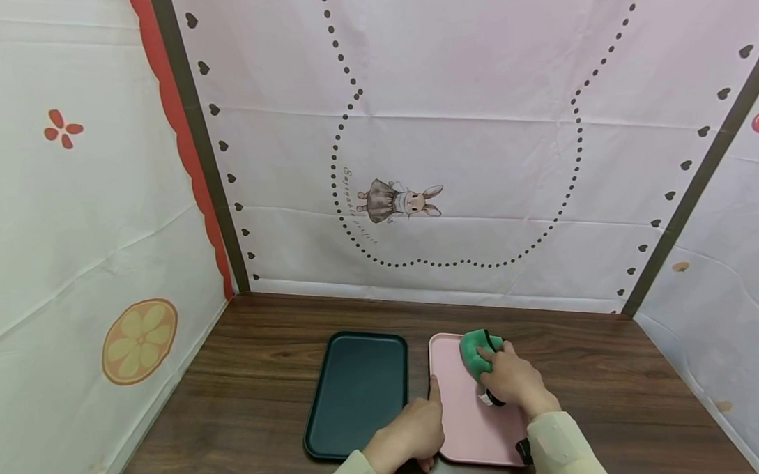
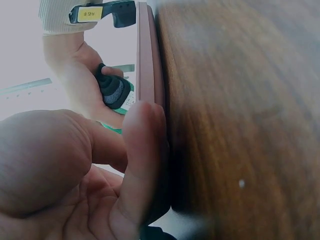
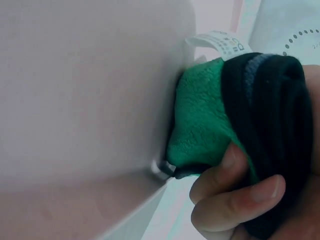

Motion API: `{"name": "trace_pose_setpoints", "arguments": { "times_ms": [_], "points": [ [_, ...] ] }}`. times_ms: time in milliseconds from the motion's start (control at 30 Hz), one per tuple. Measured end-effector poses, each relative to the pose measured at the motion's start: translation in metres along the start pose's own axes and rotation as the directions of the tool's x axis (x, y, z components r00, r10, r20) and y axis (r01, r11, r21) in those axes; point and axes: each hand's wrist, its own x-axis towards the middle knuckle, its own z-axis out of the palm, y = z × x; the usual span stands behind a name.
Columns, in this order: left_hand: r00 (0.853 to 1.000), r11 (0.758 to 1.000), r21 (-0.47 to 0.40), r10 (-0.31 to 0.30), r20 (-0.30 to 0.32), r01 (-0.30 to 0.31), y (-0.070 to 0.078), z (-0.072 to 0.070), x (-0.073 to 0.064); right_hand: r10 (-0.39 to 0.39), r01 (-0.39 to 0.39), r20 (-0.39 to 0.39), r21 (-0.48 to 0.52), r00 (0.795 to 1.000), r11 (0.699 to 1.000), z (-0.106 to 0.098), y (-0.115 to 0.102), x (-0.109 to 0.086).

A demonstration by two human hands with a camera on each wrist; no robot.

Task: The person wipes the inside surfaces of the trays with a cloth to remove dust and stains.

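Observation:
A folded green cleaning cloth (image 1: 473,350) with black edging and a white label lies on the upper right part of the pink tray (image 1: 471,436). My right hand (image 1: 513,377) grips it from above, fingers curled round its folds in the right wrist view, where the cloth (image 3: 200,115) meets the tray's surface. At the tray's left side, my left hand (image 1: 417,427) holds the rim, its index finger pointing forward along the edge. Up close in the left wrist view, one fingertip (image 2: 142,117) sits against the pink rim (image 2: 146,55).
A dark green tray (image 1: 360,394) stands just left of the pink one on the brown wooden table (image 1: 247,395). Printed white sheets (image 1: 290,198) enclose the table at the back and both sides. A black strap (image 1: 523,449) shows at the right sleeve.

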Motion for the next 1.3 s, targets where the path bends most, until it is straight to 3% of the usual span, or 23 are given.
{"name": "trace_pose_setpoints", "arguments": {
  "times_ms": [367, 1033, 1300],
  "points": [
    [1.0, 1.0, -0.015, -0.008, 0.004, 0.008, 0.001, 0.0, 0.001, -0.061, 0.062, 0.044, -0.022, 0.997, 0.998, 0.003, 0.005, -0.005],
    [0.999, 0.999, 0.032, 0.012, -0.041, -0.011, 0.002, 0.0, -0.001, -0.07, 0.071, 0.102, -0.003, 0.992, 0.997, 0.0, 0.004, -0.019],
    [1.0, 1.0, 0.017, 0.007, -0.029, -0.007, 0.003, 0.0, -0.002, -0.072, 0.073, 0.12, 0.001, 0.99, 0.997, -0.001, 0.004, -0.027]
  ]
}}
